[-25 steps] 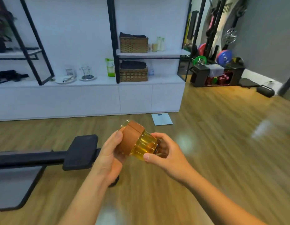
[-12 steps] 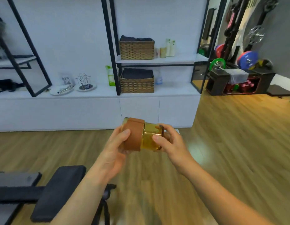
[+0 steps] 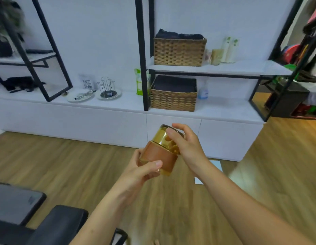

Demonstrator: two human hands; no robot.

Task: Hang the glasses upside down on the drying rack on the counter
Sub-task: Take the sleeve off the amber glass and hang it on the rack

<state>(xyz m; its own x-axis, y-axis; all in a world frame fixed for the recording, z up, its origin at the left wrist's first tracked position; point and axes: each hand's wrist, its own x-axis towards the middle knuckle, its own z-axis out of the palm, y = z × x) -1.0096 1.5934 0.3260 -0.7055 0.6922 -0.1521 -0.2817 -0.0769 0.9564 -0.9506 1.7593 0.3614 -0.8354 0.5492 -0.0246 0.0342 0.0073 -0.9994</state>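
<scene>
An amber glass (image 3: 159,152) with a brown sleeve around its middle is held in front of me, tilted, its rim pointing up and away. My left hand (image 3: 143,171) grips its lower end and sleeve. My right hand (image 3: 186,147) holds the rim end, fingers curled over it. The wire drying rack (image 3: 107,87) stands bare on a round tray on the white counter (image 3: 129,103), far off to the upper left of the glass.
A plate with utensils (image 3: 80,96) lies left of the rack. Two wicker baskets (image 3: 173,98) sit on the counter and the shelf above. Black shelf posts (image 3: 142,53) rise from the counter. A black padded bench (image 3: 54,225) is at lower left on the wooden floor.
The counter and rack have come closer. The glass has turned from lying sideways to tilted with its rim up, and my right hand has shifted onto the rim.
</scene>
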